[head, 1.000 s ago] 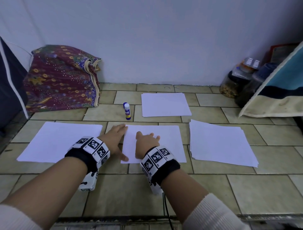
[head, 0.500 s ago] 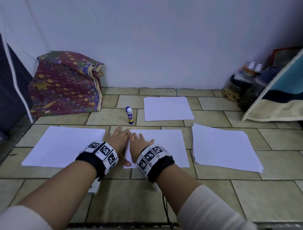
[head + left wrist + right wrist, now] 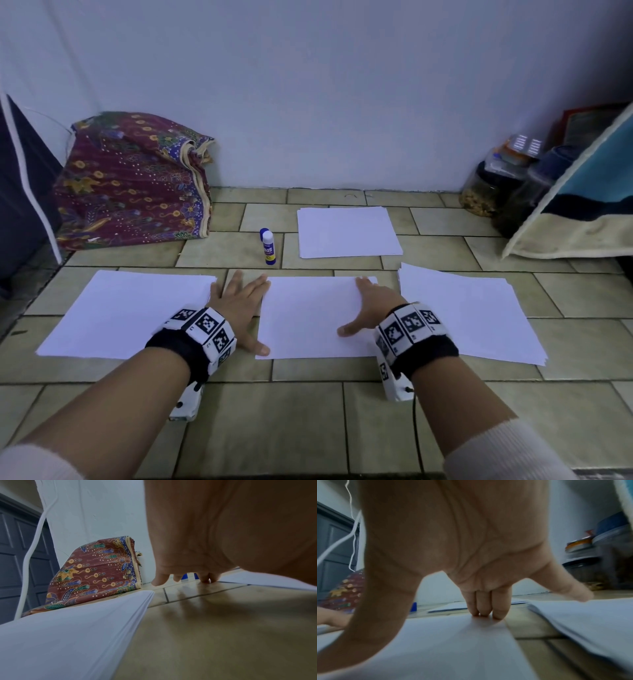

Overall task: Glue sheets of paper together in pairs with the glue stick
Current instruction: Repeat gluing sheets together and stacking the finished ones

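Observation:
A white sheet lies on the tiled floor in front of me. My right hand presses flat on its right part, fingertips on the paper near its far right corner. My left hand lies flat on the tiles at the sheet's left edge, thumb at the near left corner, fingers straight. A blue and white glue stick stands capped beyond the sheet. One paper stack lies to the left, another stack to the right, and a further sheet behind.
A folded patterned cloth leans on the wall at the back left. Jars and a blue and cream cushion stand at the back right. A dark door is at the far left.
My right hand slid from the sheet's left part across to its right side. The left hand stayed at the left edge, fingers spreading flat.

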Demonstrator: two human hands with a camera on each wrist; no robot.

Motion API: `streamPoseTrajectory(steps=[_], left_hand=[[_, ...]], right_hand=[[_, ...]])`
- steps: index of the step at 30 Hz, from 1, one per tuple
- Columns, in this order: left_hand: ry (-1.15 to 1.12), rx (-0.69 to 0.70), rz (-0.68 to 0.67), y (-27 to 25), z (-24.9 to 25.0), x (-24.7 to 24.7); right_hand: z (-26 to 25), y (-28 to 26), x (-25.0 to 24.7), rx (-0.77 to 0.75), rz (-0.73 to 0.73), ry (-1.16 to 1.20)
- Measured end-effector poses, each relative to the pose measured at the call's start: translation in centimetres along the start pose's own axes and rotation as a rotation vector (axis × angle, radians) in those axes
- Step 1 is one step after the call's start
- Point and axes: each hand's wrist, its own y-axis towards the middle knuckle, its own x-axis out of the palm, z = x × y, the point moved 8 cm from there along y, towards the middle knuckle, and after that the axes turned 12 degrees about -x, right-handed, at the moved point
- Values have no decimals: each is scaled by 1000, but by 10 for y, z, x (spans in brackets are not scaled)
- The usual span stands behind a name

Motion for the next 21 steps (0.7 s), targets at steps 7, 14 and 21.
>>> streamPoseTrajectory(steps=[7,14,21], left_hand=[[-26,19,43,-6,0,-11],[0,49,299,-18,27,-65],[-24,153,230,-30,70,-43]], right_hand=[[-16,-15,-12,137,73,-213],[-49,-26,1,-37,96,-430],[-77,-23,17,-33,106,-334]])
